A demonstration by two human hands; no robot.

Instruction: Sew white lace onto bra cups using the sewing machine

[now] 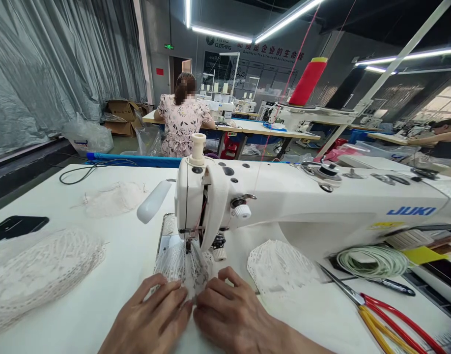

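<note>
A piece of white lace (181, 265) lies gathered under the presser foot of a white sewing machine (306, 194). On its near edge, left of the needle, my left hand (154, 312) has its fingers bent and closed on the lace. My right hand (231, 309) pinches the same piece close beside it, with the fingertips curled under and partly hidden. The two hands almost meet just in front of the needle. A separate lace piece (279, 265) rests flat under the machine arm, to the right of my right hand.
Scissors with red and yellow handles (376, 314) and a coil of pale green cord (373, 260) lie at right. At left are a larger lace pile (44, 275), a small lace piece (115, 199) and a black phone (19, 226). A co-worker (183, 118) sits ahead.
</note>
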